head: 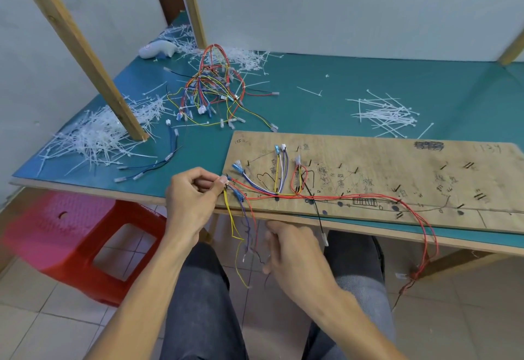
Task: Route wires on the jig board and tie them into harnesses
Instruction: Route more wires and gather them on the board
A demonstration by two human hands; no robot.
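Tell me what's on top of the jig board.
Red, yellow, blue and black wires lie routed between pegs on the board. The left hand hides the wire ends it pinches.

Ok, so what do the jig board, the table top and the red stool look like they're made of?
The jig board looks like bare plywood: matt, with visible grain and pen marks. The table top shows a smooth teal mat or laminate over a wood-coloured slab, seen at the front edge. The red stool is likely moulded plastic: slightly glossy, with a perforated seat.
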